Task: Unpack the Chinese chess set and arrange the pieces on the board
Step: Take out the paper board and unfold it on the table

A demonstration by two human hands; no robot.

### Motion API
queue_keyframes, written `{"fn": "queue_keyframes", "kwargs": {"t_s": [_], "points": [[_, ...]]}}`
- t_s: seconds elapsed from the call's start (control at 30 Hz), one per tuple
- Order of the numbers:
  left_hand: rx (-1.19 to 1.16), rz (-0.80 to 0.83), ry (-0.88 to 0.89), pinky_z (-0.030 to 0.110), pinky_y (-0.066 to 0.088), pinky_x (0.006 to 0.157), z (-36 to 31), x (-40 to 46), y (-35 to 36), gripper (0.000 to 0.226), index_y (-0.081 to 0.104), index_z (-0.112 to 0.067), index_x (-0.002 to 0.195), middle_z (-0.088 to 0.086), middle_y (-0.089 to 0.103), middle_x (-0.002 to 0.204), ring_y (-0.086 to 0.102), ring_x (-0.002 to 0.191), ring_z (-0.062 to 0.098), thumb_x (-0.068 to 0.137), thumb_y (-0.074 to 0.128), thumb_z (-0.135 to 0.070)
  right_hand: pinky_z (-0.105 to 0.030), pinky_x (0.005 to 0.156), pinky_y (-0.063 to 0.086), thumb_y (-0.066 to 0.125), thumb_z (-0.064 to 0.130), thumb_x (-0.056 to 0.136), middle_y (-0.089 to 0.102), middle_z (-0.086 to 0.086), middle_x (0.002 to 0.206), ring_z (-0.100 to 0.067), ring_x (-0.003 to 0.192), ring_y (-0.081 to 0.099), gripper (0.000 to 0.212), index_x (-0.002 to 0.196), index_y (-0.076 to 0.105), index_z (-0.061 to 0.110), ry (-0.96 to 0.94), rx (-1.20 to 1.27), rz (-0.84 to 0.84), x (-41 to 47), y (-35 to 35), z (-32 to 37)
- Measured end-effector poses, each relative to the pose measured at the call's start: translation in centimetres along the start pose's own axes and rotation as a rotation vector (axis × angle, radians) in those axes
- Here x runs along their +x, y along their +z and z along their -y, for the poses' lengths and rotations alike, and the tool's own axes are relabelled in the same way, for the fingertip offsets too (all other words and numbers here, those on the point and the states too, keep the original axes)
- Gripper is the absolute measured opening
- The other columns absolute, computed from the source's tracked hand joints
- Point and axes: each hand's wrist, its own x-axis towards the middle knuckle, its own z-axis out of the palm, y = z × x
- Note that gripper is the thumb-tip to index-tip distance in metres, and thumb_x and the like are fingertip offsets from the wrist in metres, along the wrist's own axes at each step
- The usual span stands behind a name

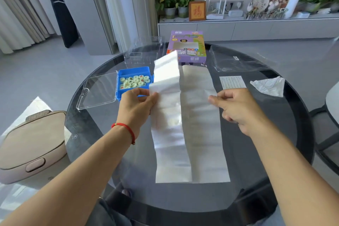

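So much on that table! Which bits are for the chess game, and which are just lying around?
For the game:
folded paper board
blue box
chess pieces
purple carton

Lying about:
crumpled tissue
plastic bag
printed slip
beige case

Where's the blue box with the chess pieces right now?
The blue box sits open on the glass table, on the left in the head view, just beyond the left hand and left of the white folded sheet.
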Motion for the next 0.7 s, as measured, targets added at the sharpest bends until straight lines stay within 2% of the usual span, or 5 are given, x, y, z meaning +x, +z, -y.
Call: {"fn": "queue_keyframes", "kwargs": {"t_s": [0.13, 0.27, 0.37, 0.57, 0.7], "points": [[-0.064, 0.011, 0.069, 0.052, 0.060, 0.086, -0.8, -0.1, -0.7, 0.013, 0.068, -0.011, 0.094, 0.010, 0.076, 0.088, 0.069, 0.076, 0.029, 0.091, 0.075, -0.022, -0.018, 0.034, 0.036, 0.078, 0.013, 0.089, 0.057, -0.005, 0.076, -0.007, 0.035, 0.049, 0.017, 0.085, 0.064, 0.005, 0.036, 0.097, -0.049, 0.7, -0.4, 0.0], [-0.231, 0.075, 0.123, 0.036, 0.062, 0.079, -1.6, -0.6, -1.7, 0.023, 0.065, 0.005, 0.110, 0.015, 0.077, 0.095, 0.073, 0.080, 0.020, 0.095, 0.068, -0.011, -0.025, 0.068, 0.063, 0.073, 0.012, 0.093, 0.061, -0.013, 0.080, -0.025, 0.064, 0.074, 0.017, 0.088, 0.063, 0.000, 0.024, 0.320, -0.047, 1.4, -0.7, -0.2], [-0.247, 0.119, 0.234, 0.036, 0.061, 0.081, -2.3, -1.0, -2.6, 0.019, 0.064, 0.004, 0.109, 0.022, 0.074, 0.103, 0.071, 0.085, 0.023, 0.096, 0.066, -0.010, -0.031, 0.077, 0.062, 0.067, 0.016, 0.098, 0.071, -0.016, 0.094, -0.034, 0.084, 0.076, 0.016, 0.094, 0.067, 0.000, -0.013, 0.494, -0.047, 1.4, -0.7, 0.6], [-0.242, 0.155, 0.427, 0.039, 0.059, 0.088, -3.3, -2.0, -3.5, 0.021, 0.064, 0.008, 0.114, 0.022, 0.074, 0.105, 0.070, 0.090, 0.027, 0.096, 0.062, -0.003, -0.041, 0.096, 0.057, 0.049, 0.045, 0.103, 0.072, -0.020, 0.114, -0.032, 0.111, 0.071, 0.053, 0.120, 0.064, -0.003, -0.052, 0.945, 0.034, 0.7, -1.5, 1.9], [-0.254, 0.169, 0.496, 0.037, 0.058, 0.091, -4.0, -2.6, -4.5, 0.018, 0.070, 0.002, 0.108, 0.011, 0.077, 0.100, 0.073, 0.094, 0.023, 0.093, 0.064, -0.004, -0.039, 0.099, 0.056, 0.050, 0.046, 0.103, 0.072, -0.017, 0.110, -0.029, 0.112, 0.070, 0.053, 0.117, 0.064, -0.003, -0.146, 1.111, 0.028, 0.1, -2.2, 1.9]]}}
